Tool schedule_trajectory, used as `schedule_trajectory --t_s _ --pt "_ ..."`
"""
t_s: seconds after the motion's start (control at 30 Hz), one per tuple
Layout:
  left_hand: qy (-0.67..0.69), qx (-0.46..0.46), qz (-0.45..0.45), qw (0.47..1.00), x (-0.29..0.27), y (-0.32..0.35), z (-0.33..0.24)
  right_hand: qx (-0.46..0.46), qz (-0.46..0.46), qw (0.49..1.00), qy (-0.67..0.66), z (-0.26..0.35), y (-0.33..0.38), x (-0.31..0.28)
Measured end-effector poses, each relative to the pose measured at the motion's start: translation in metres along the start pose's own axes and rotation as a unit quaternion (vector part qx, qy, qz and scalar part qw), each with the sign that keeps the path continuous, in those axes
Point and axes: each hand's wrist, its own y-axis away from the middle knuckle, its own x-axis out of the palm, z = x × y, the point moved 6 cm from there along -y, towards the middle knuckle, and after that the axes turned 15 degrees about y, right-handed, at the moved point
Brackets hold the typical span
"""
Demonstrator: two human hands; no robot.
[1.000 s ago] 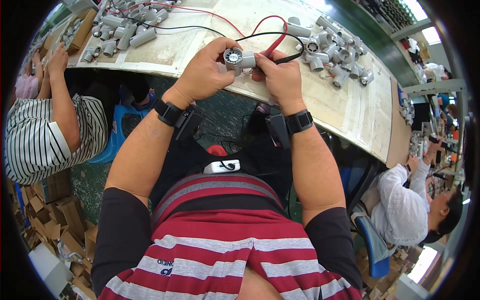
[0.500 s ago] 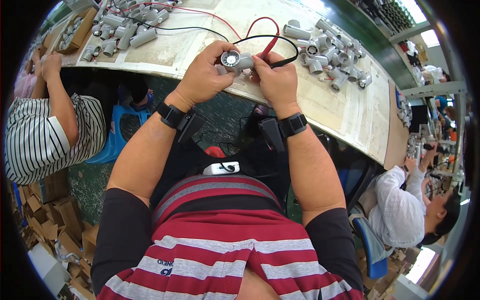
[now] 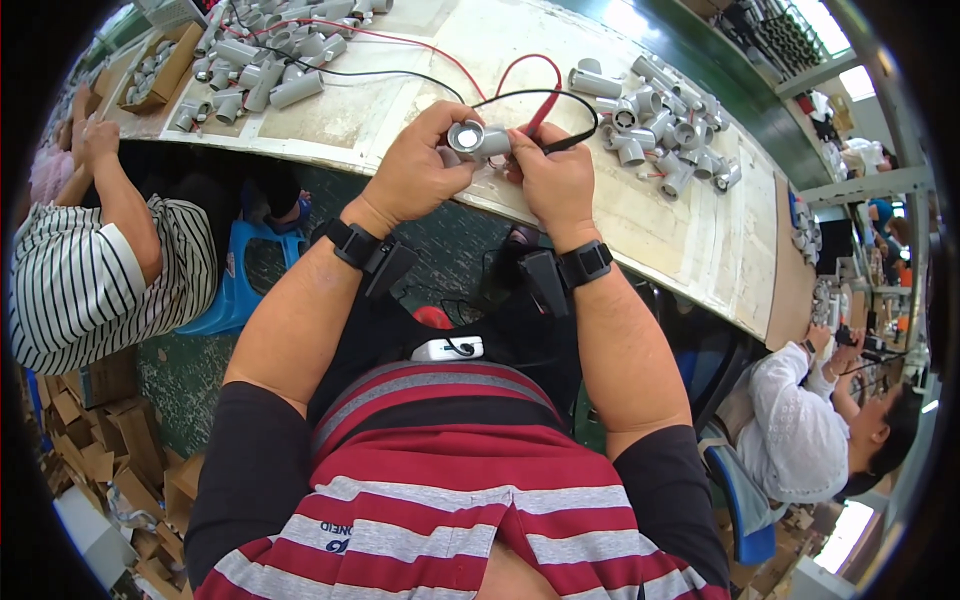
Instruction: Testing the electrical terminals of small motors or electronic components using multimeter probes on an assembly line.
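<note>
Gray pipe fitting (image 3: 490,143): 1 in hand, held up at the near edge of the counter (image 3: 705,235), between the two hands. Its round end faces up with a bright white centre. Left hand (image 3: 415,168): grip clamped on the fitting, thumb and fingers around the round end. Right hand (image 3: 555,183): grip closed on 2 probes, 1 red probe (image 3: 543,112) and 1 black probe (image 3: 566,142), right by the fitting's other end. Fingers hide both probe tips; cannot tell if they touch anything inside.

Cables: 2, a red cable (image 3: 530,56) and a black cable (image 3: 540,92), looping over the counter behind the hands and running off left. The black loop lies between the right hand and the right heap.

Loose fittings: 2 heaps, left heap (image 3: 262,75) and right heap (image 3: 665,125), pieces overlap too much to count. Open cardboard box (image 3: 182,75) with more fittings: 1, beside the left heap.

Wrist straps: 2, left strap (image 3: 352,245) and right strap (image 3: 586,263). Small white device (image 3: 447,348) at the waist: 1.

Nearest co-workers: 2, one in stripes (image 3: 95,285) on a blue stool (image 3: 235,275), one in white (image 3: 800,430) on a blue chair (image 3: 745,505). Cardboard scraps (image 3: 130,440) pile at lower left.
</note>
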Motion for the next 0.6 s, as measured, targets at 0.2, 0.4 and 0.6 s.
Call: schedule_trajectory --t_s 0.2,0.4,0.6 --pt "0.048 0.023 -0.006 0.999 0.0002 -0.0045 0.0040 0.003 0.001 0.999 -0.035 -0.0002 0.0000 0.0022" --pt "0.067 0.037 0.001 0.997 0.0033 -0.0041 0.0014 0.015 0.002 0.999 -0.052 -0.0057 -0.0020 0.0034" --pt "0.064 -0.002 0.024 0.998 0.0035 -0.0024 0.0011 0.025 -0.001 0.997 -0.070 -0.0064 -0.0018 0.0040"
